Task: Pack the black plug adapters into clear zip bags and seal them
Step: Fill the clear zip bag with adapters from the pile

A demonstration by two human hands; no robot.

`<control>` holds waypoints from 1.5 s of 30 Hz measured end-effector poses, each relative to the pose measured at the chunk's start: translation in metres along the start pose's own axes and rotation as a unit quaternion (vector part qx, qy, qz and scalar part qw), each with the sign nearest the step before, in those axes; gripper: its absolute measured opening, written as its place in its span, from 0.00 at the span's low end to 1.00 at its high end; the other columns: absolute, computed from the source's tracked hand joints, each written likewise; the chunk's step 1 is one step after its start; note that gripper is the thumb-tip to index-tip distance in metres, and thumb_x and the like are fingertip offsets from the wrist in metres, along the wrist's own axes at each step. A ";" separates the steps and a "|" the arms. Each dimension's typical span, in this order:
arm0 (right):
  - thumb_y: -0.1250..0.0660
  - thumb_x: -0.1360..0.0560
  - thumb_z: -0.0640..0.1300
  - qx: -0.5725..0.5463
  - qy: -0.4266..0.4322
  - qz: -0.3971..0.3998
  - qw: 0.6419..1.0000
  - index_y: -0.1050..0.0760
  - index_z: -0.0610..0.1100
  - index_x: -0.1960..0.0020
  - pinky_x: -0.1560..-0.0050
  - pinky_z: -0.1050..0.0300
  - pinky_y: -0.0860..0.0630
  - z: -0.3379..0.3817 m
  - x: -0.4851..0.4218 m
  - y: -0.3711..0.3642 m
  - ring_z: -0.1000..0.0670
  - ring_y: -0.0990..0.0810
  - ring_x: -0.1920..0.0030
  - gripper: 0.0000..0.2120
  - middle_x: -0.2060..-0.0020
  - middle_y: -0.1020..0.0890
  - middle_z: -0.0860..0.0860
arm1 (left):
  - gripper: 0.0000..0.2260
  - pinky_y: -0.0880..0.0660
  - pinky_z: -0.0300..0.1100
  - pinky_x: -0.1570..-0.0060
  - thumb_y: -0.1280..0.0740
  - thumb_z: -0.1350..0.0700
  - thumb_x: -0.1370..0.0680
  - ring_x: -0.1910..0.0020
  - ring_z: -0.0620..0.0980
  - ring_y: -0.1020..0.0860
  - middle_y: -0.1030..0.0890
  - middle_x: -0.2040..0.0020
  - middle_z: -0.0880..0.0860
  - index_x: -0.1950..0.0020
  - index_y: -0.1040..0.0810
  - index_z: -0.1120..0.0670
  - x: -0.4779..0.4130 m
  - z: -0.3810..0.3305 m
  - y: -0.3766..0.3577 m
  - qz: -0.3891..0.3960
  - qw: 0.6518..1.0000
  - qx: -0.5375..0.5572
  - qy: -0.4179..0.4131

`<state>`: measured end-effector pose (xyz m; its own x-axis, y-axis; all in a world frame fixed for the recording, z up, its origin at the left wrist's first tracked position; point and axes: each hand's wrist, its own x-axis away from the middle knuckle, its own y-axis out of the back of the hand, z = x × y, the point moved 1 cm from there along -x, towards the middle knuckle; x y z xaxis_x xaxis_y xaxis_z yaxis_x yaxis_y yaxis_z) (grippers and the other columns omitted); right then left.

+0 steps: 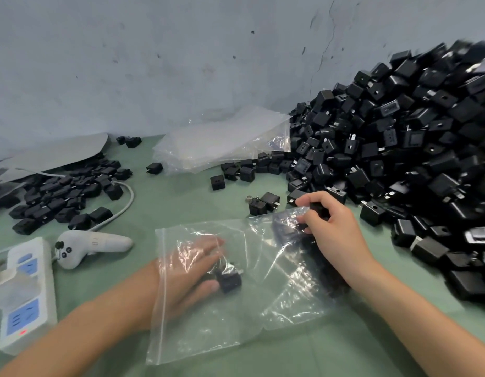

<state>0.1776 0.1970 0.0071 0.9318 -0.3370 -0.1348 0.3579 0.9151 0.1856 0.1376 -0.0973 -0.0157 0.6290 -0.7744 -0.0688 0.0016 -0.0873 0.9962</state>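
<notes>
A clear zip bag [263, 308] lies on the green table in front of me, its zip edge at the left. My left hand [187, 270] is inside the bag, seen through the plastic, and its thumb and fingers hold a black plug adapter [228, 280]. My right hand [328, 227] pinches the bag's far right corner and holds another black adapter [319, 209] in its curled fingers. A huge heap of black adapters [404, 159] fills the right side, reaching up the wall.
A stack of clear bags [222, 142] lies at the back centre. A smaller heap of adapters [67, 191] lies at the left beside grey sheets. A white power strip [26, 295] and a white handheld controller [91, 248] sit at the left front. Loose adapters [260, 204] lie mid-table.
</notes>
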 end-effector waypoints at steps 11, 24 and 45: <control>0.38 0.21 0.40 -0.002 -0.007 -0.003 1.000 0.22 0.60 0.52 0.58 0.50 0.21 0.001 0.000 0.000 0.43 0.20 0.55 0.15 0.50 0.18 0.50 | 0.30 0.60 0.32 0.28 0.60 0.26 0.25 0.24 0.37 0.52 0.48 0.21 0.42 0.24 0.61 0.29 -0.042 -0.017 0.002 0.064 0.996 0.064 0.002; 0.38 0.22 0.39 -0.017 -0.018 -0.001 1.000 0.21 0.59 0.52 0.66 0.64 0.27 -0.001 -0.001 0.003 0.49 0.23 0.62 0.15 0.53 0.17 0.48 | 0.12 0.37 0.39 0.28 0.36 0.58 0.18 0.32 0.50 0.32 0.31 0.35 0.57 0.35 0.24 0.58 -0.062 -0.049 0.002 0.039 0.951 0.301 -0.051; 0.38 0.22 0.38 -0.028 -0.027 -0.008 0.999 0.21 0.56 0.51 0.58 0.51 0.21 -0.003 -0.004 0.002 0.49 0.22 0.62 0.14 0.53 0.17 0.51 | 0.20 0.29 0.29 0.42 0.29 0.56 0.22 0.39 0.53 0.27 0.29 0.39 0.55 0.33 0.31 0.47 -0.083 -0.065 0.007 0.074 0.904 0.414 0.073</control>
<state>0.1747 0.2003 0.0050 0.9287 -0.3613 -0.0838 0.3696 0.9203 0.1281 0.1362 0.0074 0.0010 0.6711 -0.7299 0.1299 -0.6354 -0.4760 0.6080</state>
